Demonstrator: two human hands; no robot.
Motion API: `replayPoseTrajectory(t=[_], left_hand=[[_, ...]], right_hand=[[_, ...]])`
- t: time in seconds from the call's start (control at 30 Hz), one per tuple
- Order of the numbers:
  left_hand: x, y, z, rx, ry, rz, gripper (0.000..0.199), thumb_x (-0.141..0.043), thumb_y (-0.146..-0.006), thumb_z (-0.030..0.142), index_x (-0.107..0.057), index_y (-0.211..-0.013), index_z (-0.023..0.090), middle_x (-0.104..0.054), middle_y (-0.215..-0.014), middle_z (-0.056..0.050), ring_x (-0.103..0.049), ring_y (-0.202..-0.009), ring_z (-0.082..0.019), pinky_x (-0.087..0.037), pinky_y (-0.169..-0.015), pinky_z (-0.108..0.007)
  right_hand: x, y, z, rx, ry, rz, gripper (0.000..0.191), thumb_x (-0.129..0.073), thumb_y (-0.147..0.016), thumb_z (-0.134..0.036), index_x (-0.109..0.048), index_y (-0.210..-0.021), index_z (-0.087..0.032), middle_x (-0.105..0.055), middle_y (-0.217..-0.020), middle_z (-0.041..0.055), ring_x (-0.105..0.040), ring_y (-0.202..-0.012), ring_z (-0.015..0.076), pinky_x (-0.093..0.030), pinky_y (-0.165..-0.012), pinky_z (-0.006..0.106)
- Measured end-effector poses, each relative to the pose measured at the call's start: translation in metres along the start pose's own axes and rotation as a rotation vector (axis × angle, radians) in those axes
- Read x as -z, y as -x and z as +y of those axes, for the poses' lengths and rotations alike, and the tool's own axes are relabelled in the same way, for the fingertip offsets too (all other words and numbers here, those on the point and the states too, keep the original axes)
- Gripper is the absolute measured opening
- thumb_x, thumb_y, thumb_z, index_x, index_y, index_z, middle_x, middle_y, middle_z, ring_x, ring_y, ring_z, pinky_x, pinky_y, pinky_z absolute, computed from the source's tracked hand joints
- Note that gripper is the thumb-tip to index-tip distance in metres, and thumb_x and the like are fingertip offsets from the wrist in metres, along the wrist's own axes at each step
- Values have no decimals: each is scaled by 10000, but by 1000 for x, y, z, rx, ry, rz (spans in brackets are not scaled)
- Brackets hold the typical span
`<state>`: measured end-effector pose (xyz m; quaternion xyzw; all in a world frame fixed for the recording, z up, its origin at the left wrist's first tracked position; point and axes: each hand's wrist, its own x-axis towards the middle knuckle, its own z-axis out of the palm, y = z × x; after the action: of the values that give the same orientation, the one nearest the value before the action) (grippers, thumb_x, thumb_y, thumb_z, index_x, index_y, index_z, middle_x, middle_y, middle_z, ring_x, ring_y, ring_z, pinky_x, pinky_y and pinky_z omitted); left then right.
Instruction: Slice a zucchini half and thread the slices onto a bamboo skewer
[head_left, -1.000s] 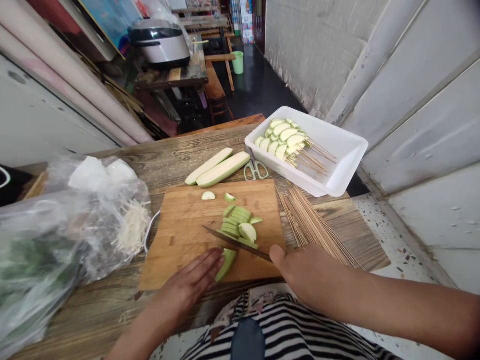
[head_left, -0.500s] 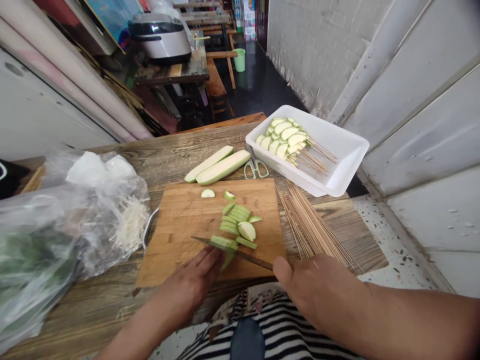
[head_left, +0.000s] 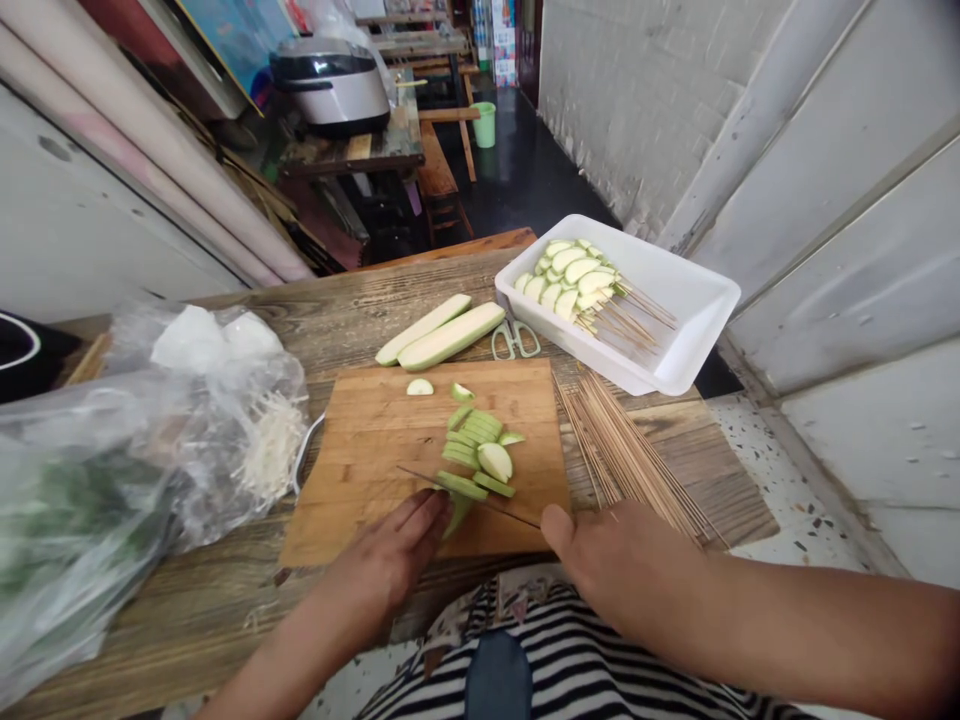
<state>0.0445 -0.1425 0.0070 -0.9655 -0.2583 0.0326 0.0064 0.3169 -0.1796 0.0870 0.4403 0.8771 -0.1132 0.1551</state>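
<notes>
My right hand (head_left: 622,560) grips the handle of a knife (head_left: 517,517), whose thin blade points left over the wooden cutting board (head_left: 360,430). With bent fingers my left hand (head_left: 405,545) presses a piece of zucchini (head_left: 457,512) on the board, right beside the blade. Just beyond the blade lie fresh slices (head_left: 461,486). Farther up is a cluster of cut zucchini slices (head_left: 474,432), with a half-round end piece (head_left: 420,387) near the far edge. Two long zucchini halves (head_left: 450,337) rest on the table behind the board, cut faces up.
A white tray (head_left: 697,300) at the far right holds skewered zucchini slices (head_left: 574,275). Bare bamboo skewers (head_left: 630,455) lie right of the board. Green-handled scissors (head_left: 516,340) sit by the tray. Plastic bags (head_left: 202,440) with enoki mushrooms (head_left: 270,440) and greens are at left.
The knife blade has dropped lower, from above the zucchini to board level, and turned edge-down. My right hand has shifted slightly. The view has moved a little.
</notes>
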Motion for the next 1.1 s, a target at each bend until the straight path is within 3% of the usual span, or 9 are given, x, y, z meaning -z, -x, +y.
replayPoseTrajectory(t=[0.17, 0.33, 0.5, 0.87, 1.0, 1.1], left_hand=[[-5, 3, 2, 30, 34, 19, 524, -380, -809, 63, -467, -1304, 212, -562, -1279, -51, -473, -1204, -205, -434, -959, -293], [-11, 7, 2, 36, 72, 33, 565, -370, -778, 36, -445, -1317, 186, -553, -1280, -73, -445, -1228, -215, -421, -977, -312], [-14, 8, 2, 51, 110, 27, 592, -366, -797, 57, -375, -1367, 218, -531, -1310, -70, -420, -1254, -214, -408, -997, -333], [-11, 6, 6, 32, -21, 78, 594, -356, -809, 43, -361, -1374, 225, -589, -1218, -79, -510, -1147, -209, -463, -916, -305], [-10, 9, 6, 44, -5, 27, 589, -342, -818, 52, -367, -1371, 253, -569, -1254, -63, -489, -1178, -203, -452, -933, -308], [-8, 8, 5, 32, -9, 54, 549, -351, -828, 68, -411, -1344, 243, -584, -1233, -63, -497, -1164, -202, -450, -937, -310]], right_hand=[[7, 10, -5, -11, 29, 38, 92, -516, -828, -122, -445, -871, -162, -624, -561, 30, -619, -460, 186, -341, -403, 247], [13, 5, -4, 17, -21, -33, 154, -533, -798, -83, -467, -921, -149, -643, -592, 31, -649, -507, 196, -379, -419, 237], [6, -6, -5, -18, -96, -114, 173, -515, -796, -34, -480, -930, -137, -677, -640, 62, -680, -563, 207, -410, -451, 226], [9, 11, -13, -20, -36, 27, 121, -519, -815, -97, -476, -920, -140, -639, -586, 45, -654, -531, 196, -391, -446, 226], [7, 6, -10, -4, -87, 2, 191, -556, -783, -97, -481, -955, -134, -654, -622, 52, -670, -582, 198, -406, -472, 220], [4, -1, -8, -4, -132, -63, 212, -548, -773, -62, -490, -966, -129, -668, -640, 58, -679, -597, 200, -421, -491, 220]])
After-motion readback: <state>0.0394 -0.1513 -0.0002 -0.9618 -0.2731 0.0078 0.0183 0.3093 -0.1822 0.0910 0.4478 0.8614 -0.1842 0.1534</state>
